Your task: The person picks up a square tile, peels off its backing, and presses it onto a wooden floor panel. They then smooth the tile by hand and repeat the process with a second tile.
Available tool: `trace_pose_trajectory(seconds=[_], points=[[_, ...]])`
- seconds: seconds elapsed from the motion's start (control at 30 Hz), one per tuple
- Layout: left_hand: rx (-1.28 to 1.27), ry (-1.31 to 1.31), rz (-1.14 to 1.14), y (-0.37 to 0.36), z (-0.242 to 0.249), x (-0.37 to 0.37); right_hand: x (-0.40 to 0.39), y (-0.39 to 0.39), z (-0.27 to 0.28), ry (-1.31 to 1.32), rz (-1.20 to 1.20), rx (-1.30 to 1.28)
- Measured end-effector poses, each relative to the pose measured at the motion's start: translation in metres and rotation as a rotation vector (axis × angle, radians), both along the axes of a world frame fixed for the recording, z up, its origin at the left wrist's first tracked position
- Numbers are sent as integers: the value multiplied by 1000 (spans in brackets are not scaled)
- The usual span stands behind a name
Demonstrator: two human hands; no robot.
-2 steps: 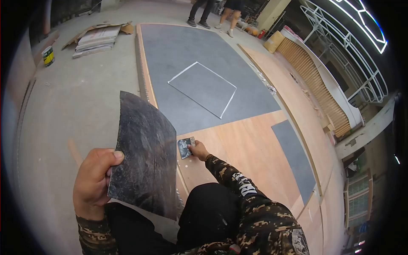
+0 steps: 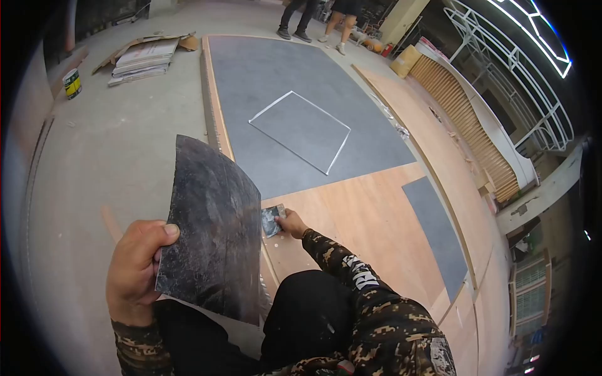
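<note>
**Both hands gripping tools over plywood**

L hand point(image 2: 135, 269) is gripping a dark, smeared plate point(image 2: 210, 229) by its left edge, thumb on top, holding it tilted up w/ its lower end near the knee. R hand point(image 2: 293, 224) is clenching a small scraper point(image 2: 271, 220), blade resting on the plywood point(image 2: 364, 232) just beside the plate's right edge. Grey coating point(image 2: 295, 94) is covering the board beyond. Two people's legs point(image 2: 316, 19) are standing at the far end.

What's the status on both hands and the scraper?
Left hand grips dark flat board, held up. Right hand holds small scraper against plywood panel. Two people's legs far off, not in the way.
</note>
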State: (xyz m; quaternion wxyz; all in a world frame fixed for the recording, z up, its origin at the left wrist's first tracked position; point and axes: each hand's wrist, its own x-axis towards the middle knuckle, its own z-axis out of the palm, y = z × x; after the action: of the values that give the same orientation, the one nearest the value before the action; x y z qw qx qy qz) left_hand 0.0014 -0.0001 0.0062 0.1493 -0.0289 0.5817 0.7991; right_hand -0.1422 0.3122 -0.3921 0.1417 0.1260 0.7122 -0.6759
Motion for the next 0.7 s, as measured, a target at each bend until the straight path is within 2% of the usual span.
trace_pose_trajectory(seconds=[0.03, 0.07, 0.13, 0.2, 0.23, 0.27, 0.3, 0.33, 0.37, 0.4, 0.43, 0.47, 0.57, 0.63, 0.67, 0.7], points=[[30, -45, 8, 10, -6, 12, 28, 21, 1, -45, 8, 30], [35, -3, -20, 1, 0, 4, 9, 5, 7, -11, 18, 48], [55, -23, -40, -5, -3, 10, 22, 1, 6, -40, 37, 80], [-41, 66, 117, -3, -8, 15, 33, 9, 0, 47, 69, 154], [-75, 41, 106, 0, -6, 19, 33, 15, -4, 114, 206, 292], [-219, 201, 209, 7, -1, 25, 34, 29, 2, 167, 347, 423], [-376, 360, 299, 9, 3, 35, 37, 39, 4, 1, 352, 184], [-431, 312, 276, 3, 7, 41, 38, 47, -2, -56, 334, 115], [-460, 259, 298, -6, 14, 51, 42, 43, -21, -25, 103, -26], [-510, 242, 319, -9, 32, 64, 31, 36, -30, -4, -24, -56], [-539, 231, 336, -9, 46, 77, 35, 32, -7, -11, -31, -140], [-547, 219, 358, -9, 55, 89, 33, 34, 1, 2, -20, -28], [-555, 197, 432, -29, 96, 138, 38, 37, 5, 2, 149, -8], [-470, 217, 408, -39, 103, 134, 37, 45, 11, -1, 173, 123], [-403, 234, 337, -37, 105, 117, 41, 48, 14, -36, 210, 57], [-320, 249, 224, -37, 103, 92, 48, 56, -2, 367, 375, 385]])
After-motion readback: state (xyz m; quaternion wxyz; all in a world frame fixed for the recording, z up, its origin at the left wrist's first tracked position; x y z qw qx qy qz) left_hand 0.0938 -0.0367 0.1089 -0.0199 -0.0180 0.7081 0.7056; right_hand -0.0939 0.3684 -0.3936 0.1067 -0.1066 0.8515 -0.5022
